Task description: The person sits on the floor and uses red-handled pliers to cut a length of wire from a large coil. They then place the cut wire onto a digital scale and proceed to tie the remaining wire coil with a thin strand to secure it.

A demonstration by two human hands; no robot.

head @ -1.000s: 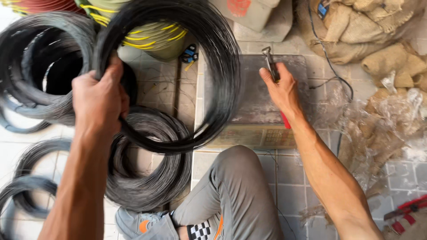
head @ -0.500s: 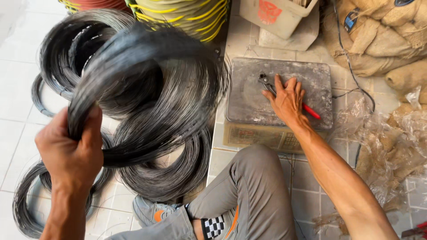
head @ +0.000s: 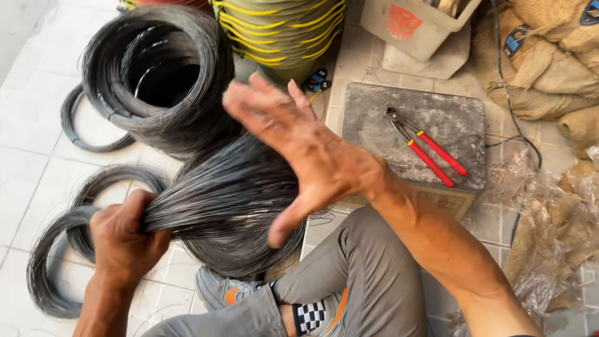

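My left hand (head: 125, 240) grips a thick bundle of dark wire (head: 231, 193) at its lower left end, and the strands fan out to the right. My right hand (head: 306, 153) is spread open with fingers apart, raised over the bundle's right part, holding nothing. Red-handled pliers (head: 427, 146) lie alone on a grey slab (head: 374, 118) to the right. Whether the right palm touches the wire I cannot tell.
A tall stack of wire coils (head: 156, 81) stands at the back left, with flatter coils (head: 56, 249) on the tiled floor. Yellow-rimmed stacked baskets (head: 281, 31), a beige box (head: 412, 22) and sacks (head: 549, 68) line the back. My bent knee (head: 368, 274) is below.
My right hand has left the pliers on the slab and swung left, open, over the wire. The left hand has lowered the coil, which now lies flatter as a bundle.
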